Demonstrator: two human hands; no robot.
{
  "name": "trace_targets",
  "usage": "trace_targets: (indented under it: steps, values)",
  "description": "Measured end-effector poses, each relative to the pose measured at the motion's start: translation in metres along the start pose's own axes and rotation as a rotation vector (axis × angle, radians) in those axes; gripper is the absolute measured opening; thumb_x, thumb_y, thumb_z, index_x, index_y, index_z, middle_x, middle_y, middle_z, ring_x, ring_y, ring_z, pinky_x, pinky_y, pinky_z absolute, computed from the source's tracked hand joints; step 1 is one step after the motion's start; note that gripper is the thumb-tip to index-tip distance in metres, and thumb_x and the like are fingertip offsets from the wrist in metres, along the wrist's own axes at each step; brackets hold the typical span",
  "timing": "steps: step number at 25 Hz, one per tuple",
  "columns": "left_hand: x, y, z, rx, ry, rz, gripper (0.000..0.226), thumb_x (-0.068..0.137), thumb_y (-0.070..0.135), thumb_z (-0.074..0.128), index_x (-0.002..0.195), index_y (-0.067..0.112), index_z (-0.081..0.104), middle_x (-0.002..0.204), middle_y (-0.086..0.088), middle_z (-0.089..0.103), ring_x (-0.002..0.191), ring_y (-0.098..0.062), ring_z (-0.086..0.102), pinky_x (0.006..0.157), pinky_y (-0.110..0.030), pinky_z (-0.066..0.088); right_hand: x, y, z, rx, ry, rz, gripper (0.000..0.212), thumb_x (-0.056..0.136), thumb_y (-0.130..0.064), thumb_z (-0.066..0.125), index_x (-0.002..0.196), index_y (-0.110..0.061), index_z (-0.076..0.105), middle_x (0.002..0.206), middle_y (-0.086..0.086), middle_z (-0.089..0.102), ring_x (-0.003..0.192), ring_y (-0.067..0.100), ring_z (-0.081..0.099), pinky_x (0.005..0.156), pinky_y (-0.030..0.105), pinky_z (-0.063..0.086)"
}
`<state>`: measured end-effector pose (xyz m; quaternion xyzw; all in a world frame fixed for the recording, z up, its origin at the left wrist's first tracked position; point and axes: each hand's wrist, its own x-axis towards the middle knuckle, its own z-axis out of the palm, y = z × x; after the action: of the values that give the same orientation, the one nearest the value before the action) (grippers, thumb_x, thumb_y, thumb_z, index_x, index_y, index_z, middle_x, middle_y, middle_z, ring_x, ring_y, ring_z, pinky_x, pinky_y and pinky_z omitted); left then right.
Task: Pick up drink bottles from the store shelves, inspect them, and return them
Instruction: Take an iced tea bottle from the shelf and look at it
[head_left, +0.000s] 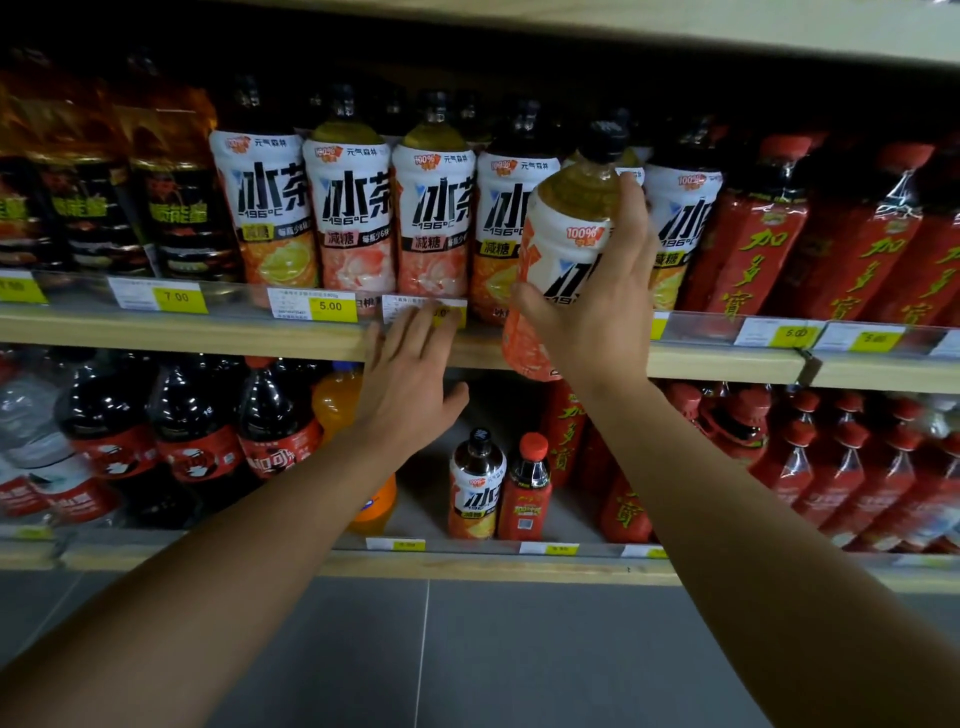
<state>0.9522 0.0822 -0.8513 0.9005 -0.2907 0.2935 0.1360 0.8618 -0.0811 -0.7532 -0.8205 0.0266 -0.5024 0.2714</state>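
My right hand grips a large iced-tea bottle with a white and orange label and a black cap. The bottle is tilted to the right, in front of the upper shelf's row of matching iced-tea bottles. Its base hangs below the wooden edge of the upper shelf. My left hand is stretched out with straight fingers. Its fingertips reach the price-tag strip on that shelf edge, and it holds nothing.
Red herbal-tea bottles fill the upper shelf's right side, dark energy-drink bottles its left. The lower shelf carries cola bottles, an orange soda, two small bottles and more red bottles. Grey floor tiles lie below.
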Motion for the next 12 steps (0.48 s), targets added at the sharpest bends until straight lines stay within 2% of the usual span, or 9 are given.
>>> trace_targets:
  steps: [3,5,8,10,12]
  values:
    - [0.0,0.006,-0.003,0.024,-0.016,0.005,0.083,0.081,0.043,0.069,0.151,0.016,0.035,0.158,-0.013,0.032,0.147,-0.036,0.026,0.116,-0.065,0.021,-0.001,0.0,-0.008,0.046,-0.041,0.034,0.104,0.077,-0.026,0.084,0.155,-0.011,0.017,0.153,0.012,0.033,0.13,0.007,0.03,0.083,-0.001,0.034]
    - [-0.001,0.013,-0.005,0.026,-0.018,0.027,0.081,0.081,0.042,0.069,0.151,0.018,0.035,0.158,-0.012,0.032,0.148,-0.035,0.024,0.115,-0.065,0.022,0.0,0.004,-0.019,0.093,-0.061,0.026,0.103,0.076,-0.019,0.085,0.155,-0.011,0.019,0.152,0.011,0.034,0.129,-0.004,0.028,0.087,-0.01,0.023]
    - [0.003,0.025,-0.007,0.009,-0.018,0.056,0.08,0.083,0.041,0.068,0.152,0.02,0.035,0.16,-0.012,0.029,0.149,-0.035,0.021,0.117,-0.063,0.019,0.008,0.008,-0.041,0.099,-0.018,-0.027,0.101,0.074,-0.013,0.086,0.153,-0.01,0.023,0.15,0.006,0.034,0.126,-0.012,0.023,0.092,-0.009,0.021]
    - [0.009,0.032,-0.007,0.002,0.01,0.065,0.079,0.082,0.041,0.07,0.151,0.021,0.037,0.159,-0.012,0.031,0.149,-0.035,0.021,0.117,-0.063,0.018,0.019,0.01,-0.055,0.129,0.035,-0.035,0.101,0.073,-0.015,0.085,0.153,-0.011,0.024,0.151,0.0,0.033,0.133,-0.003,0.028,0.098,-0.002,0.028]
    - [0.015,0.038,-0.006,0.001,0.028,0.066,0.078,0.082,0.041,0.069,0.151,0.021,0.038,0.158,-0.012,0.032,0.149,-0.034,0.02,0.117,-0.064,0.019,0.032,0.01,-0.063,0.157,0.059,-0.049,0.102,0.072,-0.019,0.084,0.154,-0.011,0.023,0.153,0.003,0.034,0.14,0.011,0.034,0.106,0.015,0.038]
